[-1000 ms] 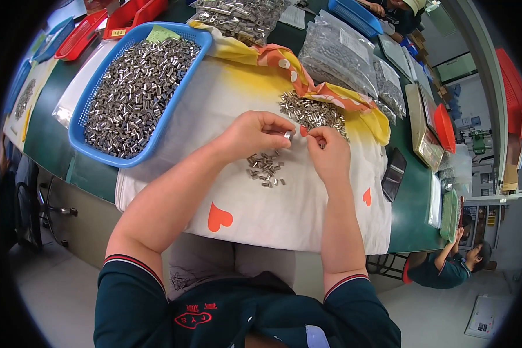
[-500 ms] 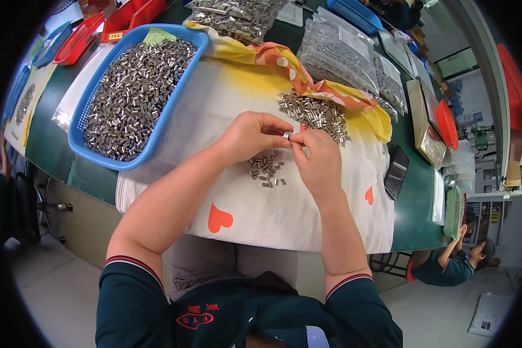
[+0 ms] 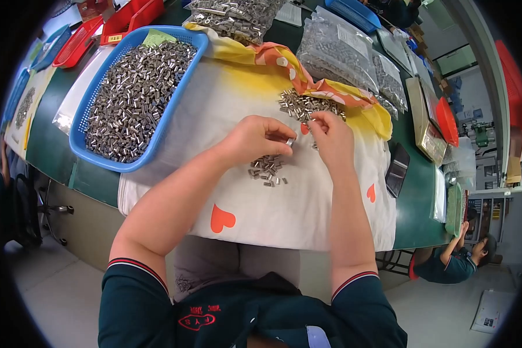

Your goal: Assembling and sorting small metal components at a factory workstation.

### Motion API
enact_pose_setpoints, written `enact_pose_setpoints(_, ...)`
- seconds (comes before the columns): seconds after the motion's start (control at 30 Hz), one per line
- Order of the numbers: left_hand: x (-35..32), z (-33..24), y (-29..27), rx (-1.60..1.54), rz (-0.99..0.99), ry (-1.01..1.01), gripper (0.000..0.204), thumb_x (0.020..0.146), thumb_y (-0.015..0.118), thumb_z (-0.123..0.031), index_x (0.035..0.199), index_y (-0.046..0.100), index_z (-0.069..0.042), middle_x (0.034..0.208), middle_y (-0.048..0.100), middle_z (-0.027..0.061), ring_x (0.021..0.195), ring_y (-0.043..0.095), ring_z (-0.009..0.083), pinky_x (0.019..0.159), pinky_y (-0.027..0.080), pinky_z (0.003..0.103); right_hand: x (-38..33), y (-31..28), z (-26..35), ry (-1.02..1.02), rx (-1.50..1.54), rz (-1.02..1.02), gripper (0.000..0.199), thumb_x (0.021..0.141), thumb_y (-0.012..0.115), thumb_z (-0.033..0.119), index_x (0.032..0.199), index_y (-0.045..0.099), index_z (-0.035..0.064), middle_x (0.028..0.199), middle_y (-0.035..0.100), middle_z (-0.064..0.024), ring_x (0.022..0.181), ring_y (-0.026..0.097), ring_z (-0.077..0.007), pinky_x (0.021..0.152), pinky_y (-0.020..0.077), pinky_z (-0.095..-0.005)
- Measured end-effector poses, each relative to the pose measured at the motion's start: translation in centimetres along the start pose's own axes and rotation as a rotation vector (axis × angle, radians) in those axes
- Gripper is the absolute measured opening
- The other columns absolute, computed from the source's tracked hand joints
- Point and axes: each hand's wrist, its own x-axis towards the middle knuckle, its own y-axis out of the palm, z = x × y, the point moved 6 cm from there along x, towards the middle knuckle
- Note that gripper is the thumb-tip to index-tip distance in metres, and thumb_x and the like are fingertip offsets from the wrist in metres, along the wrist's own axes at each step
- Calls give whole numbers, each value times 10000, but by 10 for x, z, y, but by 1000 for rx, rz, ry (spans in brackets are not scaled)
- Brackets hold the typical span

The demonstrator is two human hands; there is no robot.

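My left hand (image 3: pixel 255 139) is over the middle of the white cloth (image 3: pixel 272 214), pinching a small shiny metal sleeve (image 3: pixel 290 141) between thumb and fingertips. To its right, my right hand (image 3: pixel 334 139) has its fingertips drawn together at the near edge of a pile of short metal sleeves (image 3: pixel 298 105). Whether a piece sits between those fingertips is too small to tell, and the hand covers part of the pile. Beneath and just in front of my left hand lies a smaller group of similar sleeves (image 3: pixel 267 171).
At the left stands a blue basket (image 3: pixel 78 124) full of metal sleeves. Clear bags of metal parts (image 3: pixel 336 52) lie behind a yellow-orange cloth (image 3: pixel 342 95). A dark phone-like slab (image 3: pixel 397 170) rests on the green table (image 3: pixel 417 214) at right. Another person (image 3: pixel 458 261) works farther right.
My hands were together at one sleeve and are now apart. The right hand has moved right and away from me to the larger pile, while the left keeps its sleeve.
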Motion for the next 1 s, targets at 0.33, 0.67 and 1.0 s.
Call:
enact_pose_setpoints(0.33, 0, -1, -8, -234, -24, -43, 278, 739, 648, -19, 1007, 580, 15, 891, 613, 59, 786, 575, 89, 698, 480, 220, 5, 18, 8, -162, -206, -57, 84, 702, 612, 78, 777, 613, 40, 764, 610, -85, 711, 563, -206, 675, 439, -325)
enact_pose_setpoints(0.67, 3, 4, -11, -421, -33, 4, 288, 748, 622, 12, 1031, 566, 24, 919, 609, 75, 810, 583, 106, 730, 483, 225, -21, 18, 18, 28, 461, 113, 95, 725, 615, 35, 815, 607, 8, 769, 607, -21, 675, 526, -86, 644, 431, -227)
enact_pose_setpoints(1.0, 0, -4, -15, -167, -99, 31, 269, 730, 654, -6, 989, 594, 32, 891, 628, 82, 790, 590, 103, 703, 492, 229, -31, 10, 47, -280, 67, -38, 58, 728, 604, 40, 781, 599, 15, 738, 603, -65, 673, 566, -153, 628, 444, -259)
